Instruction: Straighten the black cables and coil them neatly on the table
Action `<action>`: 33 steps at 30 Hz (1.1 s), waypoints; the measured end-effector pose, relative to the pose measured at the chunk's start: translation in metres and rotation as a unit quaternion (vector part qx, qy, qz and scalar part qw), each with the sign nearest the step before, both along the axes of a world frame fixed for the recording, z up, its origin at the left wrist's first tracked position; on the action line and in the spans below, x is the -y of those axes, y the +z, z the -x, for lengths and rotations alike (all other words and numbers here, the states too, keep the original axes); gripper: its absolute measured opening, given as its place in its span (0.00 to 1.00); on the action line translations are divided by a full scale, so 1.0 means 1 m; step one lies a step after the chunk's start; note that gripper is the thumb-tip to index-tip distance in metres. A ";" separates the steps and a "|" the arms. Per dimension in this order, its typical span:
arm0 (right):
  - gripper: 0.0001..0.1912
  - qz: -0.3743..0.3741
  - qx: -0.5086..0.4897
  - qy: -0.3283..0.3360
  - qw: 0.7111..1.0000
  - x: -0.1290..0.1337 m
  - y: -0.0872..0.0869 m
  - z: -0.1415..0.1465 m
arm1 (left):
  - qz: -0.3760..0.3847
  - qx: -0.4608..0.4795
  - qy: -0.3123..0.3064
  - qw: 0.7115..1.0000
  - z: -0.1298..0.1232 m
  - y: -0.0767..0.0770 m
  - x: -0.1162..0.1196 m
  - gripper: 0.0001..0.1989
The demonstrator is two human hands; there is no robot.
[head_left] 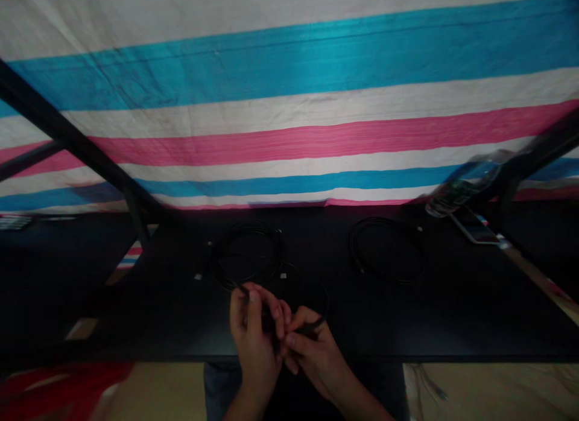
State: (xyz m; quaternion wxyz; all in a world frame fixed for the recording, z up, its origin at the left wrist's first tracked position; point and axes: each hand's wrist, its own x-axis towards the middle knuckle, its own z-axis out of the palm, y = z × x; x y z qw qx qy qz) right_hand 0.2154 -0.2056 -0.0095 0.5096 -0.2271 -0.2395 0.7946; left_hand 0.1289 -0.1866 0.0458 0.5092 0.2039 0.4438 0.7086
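Both my hands meet at the near edge of a black table (452, 312). My left hand (254, 339) and my right hand (312, 354) pinch a thin black cable (312, 326) between their fingers, the cable looping up and to the right behind them. Just beyond my hands lies a coiled black cable (251, 255) with small light-coloured connectors at its sides. A second coiled black cable (386, 252) lies further right on the table, apart from both hands.
A striped sheet (289, 107) in white, blue and pink hangs behind the table. Dark frame bars (67, 137) slant at left and right. A plastic bottle (461, 189) and a flat device (479, 231) sit at the far right. Red cloth (54, 388) shows at lower left.
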 end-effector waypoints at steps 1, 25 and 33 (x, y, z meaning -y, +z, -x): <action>0.09 -0.013 0.015 -0.006 1.000 0.002 -0.004 0.002 | -0.009 0.022 -0.008 1.000 0.001 0.003 -0.002 0.10; 0.27 -0.365 0.507 -0.172 0.762 -0.037 0.060 -0.063 | 0.107 0.091 -0.662 0.736 0.081 0.035 -0.024 0.50; 0.15 -0.605 0.543 0.001 0.582 -0.042 0.120 -0.041 | 0.161 -0.013 -0.578 0.800 0.058 0.052 -0.018 0.50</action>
